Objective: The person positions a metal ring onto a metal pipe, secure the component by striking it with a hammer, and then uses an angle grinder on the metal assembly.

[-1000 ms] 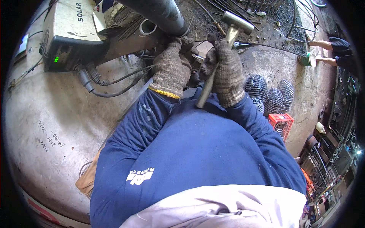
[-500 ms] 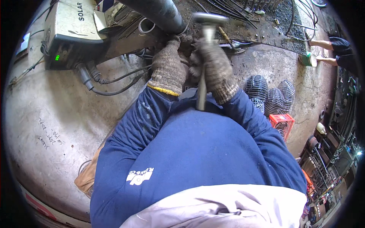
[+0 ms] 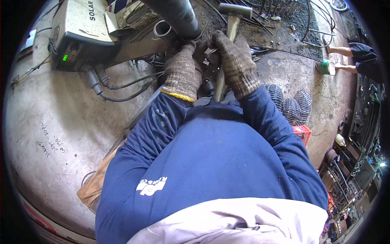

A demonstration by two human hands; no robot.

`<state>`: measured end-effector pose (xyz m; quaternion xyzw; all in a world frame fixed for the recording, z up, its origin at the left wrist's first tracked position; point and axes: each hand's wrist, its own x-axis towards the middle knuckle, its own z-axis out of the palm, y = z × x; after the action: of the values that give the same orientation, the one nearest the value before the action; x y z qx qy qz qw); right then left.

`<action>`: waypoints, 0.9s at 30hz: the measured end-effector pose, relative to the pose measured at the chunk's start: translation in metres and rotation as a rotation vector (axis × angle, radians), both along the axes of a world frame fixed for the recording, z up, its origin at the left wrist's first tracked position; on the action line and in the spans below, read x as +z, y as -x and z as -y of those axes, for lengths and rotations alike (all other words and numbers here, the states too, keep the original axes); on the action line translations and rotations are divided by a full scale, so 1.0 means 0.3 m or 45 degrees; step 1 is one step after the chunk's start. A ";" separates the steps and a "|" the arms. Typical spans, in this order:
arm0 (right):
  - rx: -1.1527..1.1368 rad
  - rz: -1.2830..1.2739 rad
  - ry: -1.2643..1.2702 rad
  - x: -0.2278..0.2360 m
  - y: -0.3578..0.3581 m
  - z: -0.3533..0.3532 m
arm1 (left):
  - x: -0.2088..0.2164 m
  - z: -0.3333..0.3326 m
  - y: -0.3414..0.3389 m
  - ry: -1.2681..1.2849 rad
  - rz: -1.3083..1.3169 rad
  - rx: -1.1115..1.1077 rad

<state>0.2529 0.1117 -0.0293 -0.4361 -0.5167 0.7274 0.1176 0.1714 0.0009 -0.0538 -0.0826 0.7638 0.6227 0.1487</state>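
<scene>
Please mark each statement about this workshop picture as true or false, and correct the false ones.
1. The right hand grips a hammer by its handle. True.
2. Both hands are bare. False: both wear knitted work gloves.
3. The left hand rests beside a dark pipe. True.
4. The grey machine with a green display stands at the person's right. False: it is at the upper left, with cables running from it.
5. The person wears a red top. False: the sleeves are dark blue.
6. A small red crate sits on the floor at the right. True.
</scene>
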 end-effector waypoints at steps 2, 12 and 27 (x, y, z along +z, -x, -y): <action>0.014 0.073 -0.112 0.002 0.051 -0.013 | 0.082 -0.023 -0.012 -0.406 0.459 0.181; 0.201 0.138 -0.504 -0.112 0.141 -0.075 | 0.085 0.013 -0.017 -0.384 0.458 0.004; 0.041 -0.340 -0.280 -0.101 0.028 -0.019 | -0.149 0.102 0.046 0.186 -0.344 -0.729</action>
<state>0.2446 0.1173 -0.0597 -0.3117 -0.5797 0.7199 0.2205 0.1577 -0.0298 -0.0986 0.2086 0.8116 0.5043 0.2086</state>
